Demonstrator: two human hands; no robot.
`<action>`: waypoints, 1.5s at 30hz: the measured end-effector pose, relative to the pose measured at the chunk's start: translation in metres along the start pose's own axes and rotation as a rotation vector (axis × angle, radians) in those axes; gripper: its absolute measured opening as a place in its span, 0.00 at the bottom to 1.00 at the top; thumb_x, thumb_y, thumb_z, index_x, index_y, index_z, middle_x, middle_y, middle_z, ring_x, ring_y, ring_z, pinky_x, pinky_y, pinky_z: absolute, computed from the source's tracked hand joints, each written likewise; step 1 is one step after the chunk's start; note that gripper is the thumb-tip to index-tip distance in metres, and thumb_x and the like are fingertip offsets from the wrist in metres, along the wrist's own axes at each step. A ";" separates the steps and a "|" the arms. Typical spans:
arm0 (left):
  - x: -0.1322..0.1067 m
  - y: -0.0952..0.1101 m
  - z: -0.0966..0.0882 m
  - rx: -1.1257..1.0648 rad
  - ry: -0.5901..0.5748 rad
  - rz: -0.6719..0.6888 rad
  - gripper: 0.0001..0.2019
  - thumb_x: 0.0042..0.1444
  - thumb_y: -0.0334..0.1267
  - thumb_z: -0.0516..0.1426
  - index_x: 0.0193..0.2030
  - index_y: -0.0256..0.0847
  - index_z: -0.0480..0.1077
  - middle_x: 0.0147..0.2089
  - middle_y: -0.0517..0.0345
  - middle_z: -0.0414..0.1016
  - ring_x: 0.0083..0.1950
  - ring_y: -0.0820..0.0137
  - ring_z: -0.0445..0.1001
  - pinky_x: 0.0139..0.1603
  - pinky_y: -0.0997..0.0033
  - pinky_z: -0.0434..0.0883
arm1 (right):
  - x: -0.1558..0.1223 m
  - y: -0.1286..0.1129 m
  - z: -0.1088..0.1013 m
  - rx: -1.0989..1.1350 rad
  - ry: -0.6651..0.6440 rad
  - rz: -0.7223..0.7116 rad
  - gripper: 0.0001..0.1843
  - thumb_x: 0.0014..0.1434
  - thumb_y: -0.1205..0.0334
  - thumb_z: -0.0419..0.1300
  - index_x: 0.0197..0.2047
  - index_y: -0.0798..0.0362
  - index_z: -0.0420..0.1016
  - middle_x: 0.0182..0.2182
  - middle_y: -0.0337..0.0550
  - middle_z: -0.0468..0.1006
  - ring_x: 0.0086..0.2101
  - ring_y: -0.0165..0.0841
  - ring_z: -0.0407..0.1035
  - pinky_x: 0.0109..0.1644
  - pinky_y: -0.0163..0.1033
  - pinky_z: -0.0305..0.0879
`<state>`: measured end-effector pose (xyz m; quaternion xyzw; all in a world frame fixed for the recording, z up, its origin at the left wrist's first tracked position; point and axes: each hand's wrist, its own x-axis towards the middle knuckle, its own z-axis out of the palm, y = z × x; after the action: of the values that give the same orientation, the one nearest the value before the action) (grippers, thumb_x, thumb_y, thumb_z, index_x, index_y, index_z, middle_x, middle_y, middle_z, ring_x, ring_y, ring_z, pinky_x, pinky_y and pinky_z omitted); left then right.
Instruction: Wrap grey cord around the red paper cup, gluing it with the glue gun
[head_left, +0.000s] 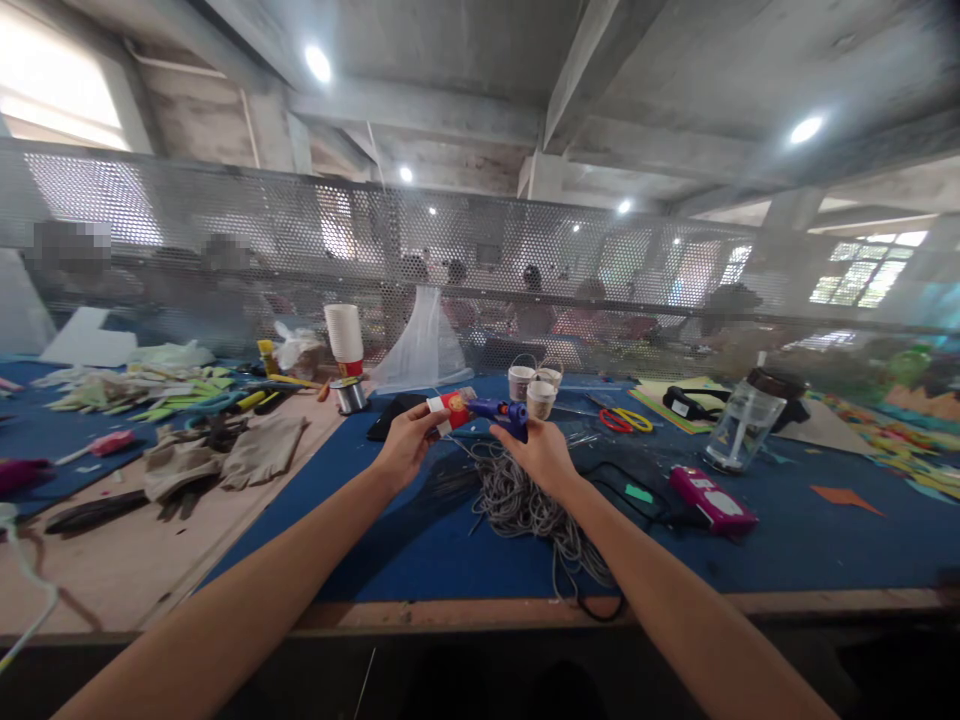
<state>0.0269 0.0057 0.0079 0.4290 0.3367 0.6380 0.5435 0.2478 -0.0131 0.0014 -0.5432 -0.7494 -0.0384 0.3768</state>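
Observation:
In my left hand (409, 440) is a red and white paper cup (453, 408), tipped on its side with a yellow print showing. My right hand (541, 452) grips a blue glue gun (501, 412), its nozzle pointing left at the cup. Nozzle and cup look very close; whether they touch I cannot tell. Below both hands lies a tangled heap of grey cord (517, 490) on the blue mat (360, 550). Just beyond the glue gun stand several small cups with thin handles (541, 398).
A stack of white cups (344, 335) stands behind a wire spool (350, 396). Work gloves (262, 452) lie at left. To the right are scissors (626, 420), a purple box (712, 500) with a black cable, and a clear bottle (746, 425). A perforated metal screen (465, 240) closes the back.

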 end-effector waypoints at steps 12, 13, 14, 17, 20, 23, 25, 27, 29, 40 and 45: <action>-0.001 0.000 0.000 -0.016 0.007 -0.006 0.14 0.41 0.34 0.70 0.37 0.34 0.81 0.36 0.49 0.83 0.35 0.67 0.78 0.39 0.69 0.72 | 0.000 -0.003 -0.003 -0.047 -0.009 0.000 0.24 0.65 0.38 0.56 0.44 0.49 0.81 0.31 0.48 0.84 0.34 0.44 0.79 0.34 0.37 0.62; -0.001 0.000 0.000 -0.014 0.009 -0.007 0.14 0.41 0.34 0.70 0.37 0.34 0.81 0.36 0.49 0.83 0.35 0.67 0.78 0.39 0.70 0.72 | 0.000 -0.003 -0.003 -0.048 -0.009 0.001 0.24 0.65 0.38 0.56 0.45 0.49 0.81 0.31 0.48 0.84 0.34 0.44 0.79 0.34 0.37 0.62; -0.001 0.000 0.000 -0.011 0.010 -0.007 0.14 0.41 0.34 0.70 0.37 0.34 0.81 0.37 0.49 0.83 0.35 0.67 0.78 0.39 0.69 0.72 | 0.000 -0.003 -0.003 -0.050 -0.010 0.004 0.24 0.65 0.39 0.56 0.45 0.49 0.81 0.31 0.48 0.84 0.34 0.44 0.79 0.34 0.37 0.62; -0.001 0.000 0.000 -0.004 0.009 -0.001 0.14 0.41 0.35 0.71 0.37 0.34 0.81 0.37 0.49 0.83 0.35 0.66 0.78 0.39 0.69 0.72 | 0.000 -0.003 -0.003 -0.060 -0.008 0.006 0.24 0.65 0.39 0.56 0.46 0.48 0.81 0.31 0.47 0.84 0.34 0.43 0.79 0.34 0.37 0.62; -0.001 0.000 -0.001 -0.007 0.005 0.002 0.14 0.41 0.36 0.71 0.36 0.34 0.80 0.37 0.48 0.83 0.36 0.66 0.78 0.39 0.69 0.72 | 0.000 -0.002 -0.002 -0.068 -0.005 0.000 0.24 0.65 0.38 0.56 0.45 0.49 0.82 0.31 0.47 0.84 0.34 0.43 0.79 0.34 0.37 0.62; 0.000 -0.001 -0.002 -0.010 0.001 -0.003 0.14 0.41 0.36 0.71 0.36 0.35 0.80 0.37 0.49 0.83 0.36 0.66 0.78 0.39 0.69 0.72 | 0.000 -0.001 -0.001 -0.069 -0.002 0.001 0.24 0.65 0.37 0.56 0.44 0.48 0.82 0.31 0.47 0.84 0.33 0.43 0.79 0.34 0.37 0.63; 0.001 -0.002 -0.003 -0.012 -0.002 -0.006 0.15 0.40 0.36 0.71 0.37 0.35 0.80 0.37 0.50 0.83 0.36 0.66 0.79 0.40 0.69 0.72 | 0.000 0.000 0.000 -0.062 -0.001 -0.004 0.24 0.65 0.38 0.55 0.45 0.48 0.82 0.31 0.47 0.84 0.33 0.43 0.79 0.34 0.37 0.63; 0.002 -0.002 -0.003 -0.013 -0.008 -0.008 0.16 0.41 0.36 0.71 0.38 0.35 0.80 0.37 0.50 0.83 0.36 0.67 0.79 0.39 0.70 0.72 | 0.000 0.000 -0.001 -0.053 -0.003 -0.010 0.24 0.65 0.38 0.55 0.45 0.48 0.82 0.31 0.47 0.84 0.34 0.43 0.79 0.34 0.37 0.63; 0.002 -0.003 -0.004 -0.012 -0.011 -0.005 0.16 0.41 0.36 0.71 0.38 0.35 0.80 0.38 0.50 0.83 0.36 0.67 0.79 0.39 0.70 0.73 | 0.000 0.000 -0.001 -0.057 -0.007 -0.009 0.25 0.65 0.38 0.55 0.46 0.49 0.81 0.31 0.48 0.84 0.34 0.43 0.79 0.35 0.37 0.63; 0.000 0.000 -0.002 -0.016 0.000 -0.015 0.16 0.40 0.36 0.71 0.38 0.35 0.81 0.36 0.50 0.83 0.35 0.67 0.78 0.38 0.70 0.72 | -0.001 0.000 -0.001 -0.110 0.004 -0.029 0.27 0.66 0.37 0.53 0.45 0.50 0.81 0.31 0.48 0.84 0.34 0.43 0.79 0.34 0.37 0.62; -0.001 0.002 -0.001 -0.012 0.011 -0.026 0.17 0.39 0.36 0.72 0.38 0.35 0.81 0.36 0.51 0.83 0.35 0.69 0.78 0.37 0.73 0.72 | -0.001 0.000 -0.002 -0.134 -0.010 -0.019 0.26 0.66 0.38 0.54 0.44 0.51 0.81 0.31 0.47 0.84 0.34 0.42 0.79 0.35 0.36 0.62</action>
<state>0.0254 0.0041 0.0093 0.4177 0.3415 0.6354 0.5524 0.2484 -0.0145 0.0024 -0.5602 -0.7521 -0.0892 0.3355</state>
